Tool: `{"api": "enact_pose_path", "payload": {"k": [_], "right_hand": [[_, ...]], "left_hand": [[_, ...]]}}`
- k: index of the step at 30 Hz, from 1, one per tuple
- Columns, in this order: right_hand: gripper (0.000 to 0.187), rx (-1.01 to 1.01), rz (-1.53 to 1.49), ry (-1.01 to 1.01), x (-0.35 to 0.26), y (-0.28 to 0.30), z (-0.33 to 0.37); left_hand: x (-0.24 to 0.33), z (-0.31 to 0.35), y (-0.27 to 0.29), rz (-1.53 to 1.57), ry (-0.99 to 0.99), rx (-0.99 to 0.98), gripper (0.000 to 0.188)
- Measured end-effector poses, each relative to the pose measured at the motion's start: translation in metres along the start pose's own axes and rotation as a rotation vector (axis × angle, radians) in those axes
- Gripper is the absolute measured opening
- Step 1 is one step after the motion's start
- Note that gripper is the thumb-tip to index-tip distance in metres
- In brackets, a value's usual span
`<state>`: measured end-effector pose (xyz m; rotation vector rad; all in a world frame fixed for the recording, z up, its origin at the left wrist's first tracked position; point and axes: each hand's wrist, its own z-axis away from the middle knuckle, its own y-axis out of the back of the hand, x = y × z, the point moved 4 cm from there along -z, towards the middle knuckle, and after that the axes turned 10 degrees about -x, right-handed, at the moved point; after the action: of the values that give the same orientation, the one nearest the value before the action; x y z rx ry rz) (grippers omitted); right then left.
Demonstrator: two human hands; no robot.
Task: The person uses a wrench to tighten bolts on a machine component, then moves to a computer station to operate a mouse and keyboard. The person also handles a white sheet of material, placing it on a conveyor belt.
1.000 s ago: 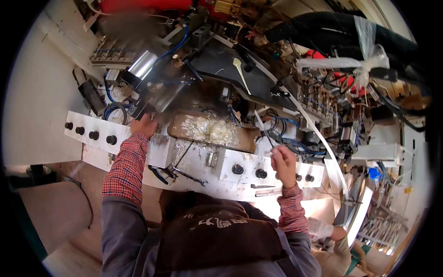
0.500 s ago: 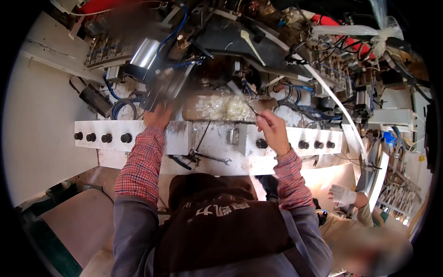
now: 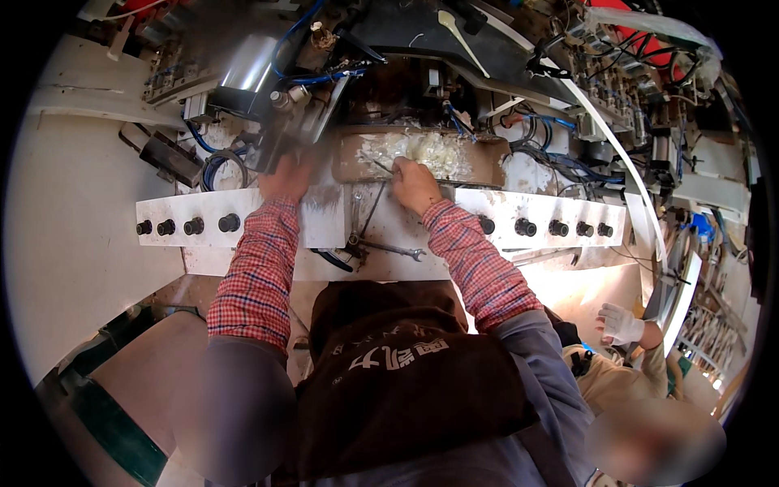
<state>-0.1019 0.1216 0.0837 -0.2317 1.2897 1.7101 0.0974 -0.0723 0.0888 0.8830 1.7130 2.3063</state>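
My right hand (image 3: pixel 415 187) is closed, its fingertips pinching a thin dark-handled tool (image 3: pixel 381 167) whose kind I cannot make out. The hand sits at the front edge of a long brown block (image 3: pixel 485 162). Lumpy whitish, shiny material (image 3: pixel 430 148) is smeared over the block's top, and the tool points left across it. My left hand (image 3: pixel 286 177) reaches up to a metal machine part (image 3: pixel 294 114) left of the block. Its fingers are blurred and partly hidden there, so their grip does not show.
A white panel with black knobs (image 3: pixel 229 222) runs in front of the block. Below it lie a wrench (image 3: pixel 393 249) and a black-handled tool (image 3: pixel 333 260). Blue hoses (image 3: pixel 225 170) coil at left. A co-worker's gloved hand (image 3: pixel 621 324) appears at right.
My right hand has moved left along the block, and the tool's visible end now points left. The machine has shifted slightly in view. My left hand stays at the metal part.
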Motion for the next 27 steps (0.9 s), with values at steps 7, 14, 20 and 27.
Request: {"api": "enact_pose_path", "payload": {"k": [7, 14, 20, 27], "right_hand": [[0.031, 0.073, -1.075, -0.095, 0.034, -0.06, 0.02], [0.017, 0.179, -1.135, 0.062, 0.031, -0.088, 0.083], [0.018, 0.294, -0.262, 0.062, 0.12, -0.091, 0.178], [0.017, 0.429, 0.092, 0.006, 0.137, -0.075, 0.177]], "left_hand": [[0.031, 0.004, 0.02, -0.087, 0.021, -0.087, 0.048], [0.0, -0.011, 0.001, -0.143, 0.111, -0.226, 0.054], [0.001, -0.016, -0.001, -0.144, 0.049, -0.154, 0.053], [0.011, -0.012, 0.008, -0.166, 0.074, -0.191, 0.055]]}}
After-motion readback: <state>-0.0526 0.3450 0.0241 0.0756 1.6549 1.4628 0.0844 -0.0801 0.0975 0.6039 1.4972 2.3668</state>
